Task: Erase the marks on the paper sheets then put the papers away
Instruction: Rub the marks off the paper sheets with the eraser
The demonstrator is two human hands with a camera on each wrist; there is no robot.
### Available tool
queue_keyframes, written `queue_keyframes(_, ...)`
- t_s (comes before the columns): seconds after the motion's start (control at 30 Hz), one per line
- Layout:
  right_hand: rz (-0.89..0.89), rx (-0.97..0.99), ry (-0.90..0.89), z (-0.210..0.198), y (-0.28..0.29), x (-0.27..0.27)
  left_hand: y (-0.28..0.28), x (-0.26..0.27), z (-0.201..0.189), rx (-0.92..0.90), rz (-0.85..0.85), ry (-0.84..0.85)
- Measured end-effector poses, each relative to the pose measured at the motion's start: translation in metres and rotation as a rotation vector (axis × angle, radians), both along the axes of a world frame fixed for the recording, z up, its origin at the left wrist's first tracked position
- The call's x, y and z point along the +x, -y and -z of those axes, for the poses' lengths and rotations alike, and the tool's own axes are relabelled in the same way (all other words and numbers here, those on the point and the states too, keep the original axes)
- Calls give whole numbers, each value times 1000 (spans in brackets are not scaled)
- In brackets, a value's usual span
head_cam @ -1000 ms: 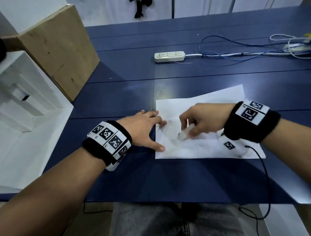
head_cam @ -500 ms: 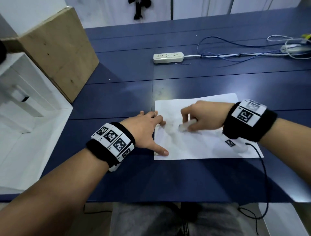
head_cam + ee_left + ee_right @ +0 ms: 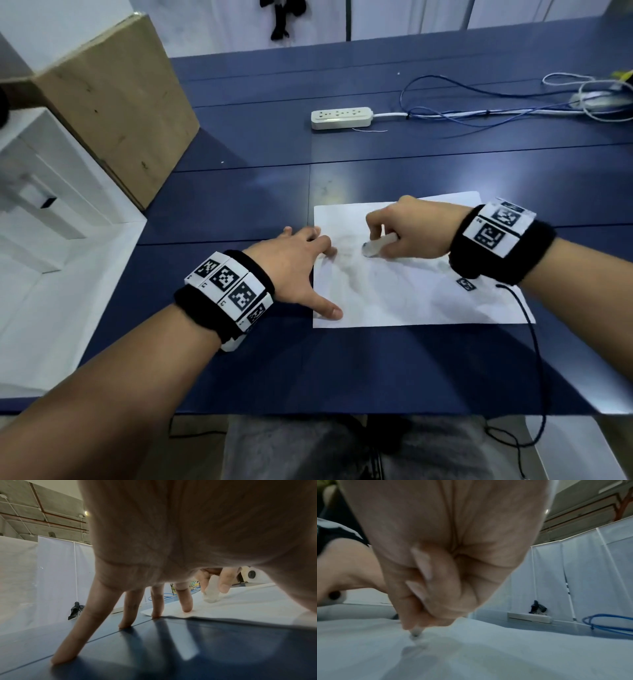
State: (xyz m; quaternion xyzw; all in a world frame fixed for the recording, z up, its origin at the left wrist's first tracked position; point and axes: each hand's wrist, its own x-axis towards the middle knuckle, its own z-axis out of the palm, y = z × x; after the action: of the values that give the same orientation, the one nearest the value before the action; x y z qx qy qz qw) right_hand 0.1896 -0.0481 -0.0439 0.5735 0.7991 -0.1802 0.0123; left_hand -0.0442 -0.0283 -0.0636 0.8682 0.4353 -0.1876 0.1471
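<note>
A white paper sheet [image 3: 404, 294] with faint grey smudges lies flat on the blue table [image 3: 239, 202]. My right hand [image 3: 407, 233] pinches a white eraser [image 3: 373, 248], whose tip touches the upper middle of the sheet. In the left wrist view the eraser [image 3: 211, 592] stands between curled fingers; in the right wrist view its tip [image 3: 416, 632] meets the paper [image 3: 505, 649]. My left hand [image 3: 294, 263] is spread flat, thumb and forefinger pressing the sheet's left edge, the other fingers [image 3: 127, 612] on the table.
A white power strip [image 3: 340, 118] with blue and white cables [image 3: 496, 109] lies at the back right. A cardboard box [image 3: 113, 99] and a white shelf unit [image 3: 51, 212] stand at the left. A thin black wire [image 3: 537, 359] hangs from my right wrist.
My right hand has rubbed the eraser from the sheet's lower middle up toward its upper part. The left hand has stayed pressing the left edge.
</note>
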Motion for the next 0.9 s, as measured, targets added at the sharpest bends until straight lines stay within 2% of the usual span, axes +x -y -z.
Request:
queue_keyframes(0.1,-175,-168,-63,-2,20,-5,-2,-1,3,5,1,11)
queue_keyframes(0.17,-223,-310,-76,-3,30,-10,-3,-2,4,1,1,14)
queue_keyframes(0.23,-183,-257,-51,-3,24,-10,-3,-1,4,-3,0,12)
queue_keyframes(0.37,24,-32,-15,-4,-1,-4,-2,-2,3,2,-2,4)
queue_keyframes(0.43,-2,-31,-38,-4,1,-5,-2,-2,3,5,5,5)
queue_keyframes(0.53,-194,-234,-53,-6,23,-11,-2,-1,3,3,6,15)
queue_keyframes(0.6,-229,-360,-57,-8,31,-15,-3,-2,4,-1,3,17)
queue_keyframes(0.67,-197,-281,-33,-6,23,-14,-3,-1,4,1,7,14)
queue_keyframes(0.73,-99,-111,15,-3,8,-13,-3,-1,3,9,10,10)
queue_keyframes(0.8,-1,-23,27,0,-1,-10,-3,-1,3,10,5,6)
queue_keyframes(0.9,-85,-56,-9,-1,10,-11,-2,-1,2,5,4,6)
